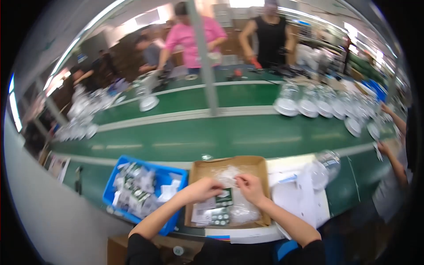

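Both my hands work over a shallow brown cardboard box (261,165) directly before me. My left hand (204,190) has its fingers curled together above the printed cards; what they grip, if anything, is hidden. My right hand (250,187) pinches at the edge of a crumpled clear plastic bag (229,173) towards the far side of the box. A dark green and white card (225,197) lies just under the left fingertips. Nearer me are white leaflets (202,215) and a green card with pale round marks (220,216). More clear plastic bags (244,213) fill the right side.
A blue bin (170,168) of packed bags (134,185) stands left of the box. White sheets (289,201) and a clear dome-shaped item (327,165) lie right. Beyond runs a green conveyor (176,132) with rows of clear domes (309,104). Co-workers stand opposite; another person's hands (383,148) reach in at right.
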The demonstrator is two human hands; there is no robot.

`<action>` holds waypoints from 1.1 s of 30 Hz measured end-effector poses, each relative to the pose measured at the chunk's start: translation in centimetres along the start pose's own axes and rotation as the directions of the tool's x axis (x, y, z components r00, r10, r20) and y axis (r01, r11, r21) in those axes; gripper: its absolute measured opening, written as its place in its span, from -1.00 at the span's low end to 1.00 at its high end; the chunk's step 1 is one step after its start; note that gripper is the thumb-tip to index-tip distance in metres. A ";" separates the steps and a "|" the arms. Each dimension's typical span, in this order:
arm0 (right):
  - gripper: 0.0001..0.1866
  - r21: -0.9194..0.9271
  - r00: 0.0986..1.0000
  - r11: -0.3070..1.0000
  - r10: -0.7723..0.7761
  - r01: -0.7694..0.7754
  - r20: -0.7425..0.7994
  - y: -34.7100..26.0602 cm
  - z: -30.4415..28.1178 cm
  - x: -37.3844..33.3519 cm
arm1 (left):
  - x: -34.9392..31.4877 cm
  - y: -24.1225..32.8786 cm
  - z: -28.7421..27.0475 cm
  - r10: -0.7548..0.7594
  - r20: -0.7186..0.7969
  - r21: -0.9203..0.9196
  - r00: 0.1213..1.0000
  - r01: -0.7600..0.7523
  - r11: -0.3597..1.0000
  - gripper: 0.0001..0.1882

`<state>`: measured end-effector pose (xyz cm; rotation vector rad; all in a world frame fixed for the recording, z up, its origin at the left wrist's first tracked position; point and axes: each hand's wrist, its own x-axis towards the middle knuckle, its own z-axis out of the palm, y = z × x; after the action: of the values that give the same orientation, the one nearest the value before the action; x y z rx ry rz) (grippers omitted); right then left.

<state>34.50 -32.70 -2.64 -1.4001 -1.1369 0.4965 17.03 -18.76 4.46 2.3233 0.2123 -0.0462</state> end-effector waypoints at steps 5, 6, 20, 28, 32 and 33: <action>-0.89 0.041 0.999 0.999 0.027 -0.026 -0.033 -0.8 1.1 0.0 | -0.3 -0.7 1.5 -0.101 -0.310 -0.178 0.945 0.047 0.983 -0.73; -0.90 0.028 1.000 0.999 0.024 -0.024 -0.007 -1.0 1.0 0.0 | -0.3 -0.9 1.8 -0.127 -0.336 -0.226 0.933 0.051 0.973 -0.75; -0.78 0.283 0.968 0.934 0.245 -0.220 -0.056 -1.0 0.6 3.1 | 0.6 -0.7 0.9 0.172 -0.839 0.167 0.516 -0.056 0.984 -0.58; -0.78 0.509 0.908 0.771 0.415 -0.383 0.053 0.2 1.2 1.6 | 0.4 -1.9 2.1 -0.052 -0.708 -0.144 0.704 -0.072 0.987 -0.57; -0.83 0.524 0.927 0.767 0.339 -0.371 0.160 -0.2 0.8 0.5 | 0.2 -1.7 3.0 -0.099 -0.612 -0.317 0.785 -0.129 0.940 -0.49; -0.83 0.531 0.925 0.761 0.347 -0.373 0.153 -0.2 0.9 0.4 | 0.1 -1.6 3.3 -0.076 -0.587 -0.350 0.806 -0.168 0.921 -0.45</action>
<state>33.87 -31.95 -2.46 -1.0861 -0.6634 1.0525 17.01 -20.06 1.07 1.8737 0.4329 0.7032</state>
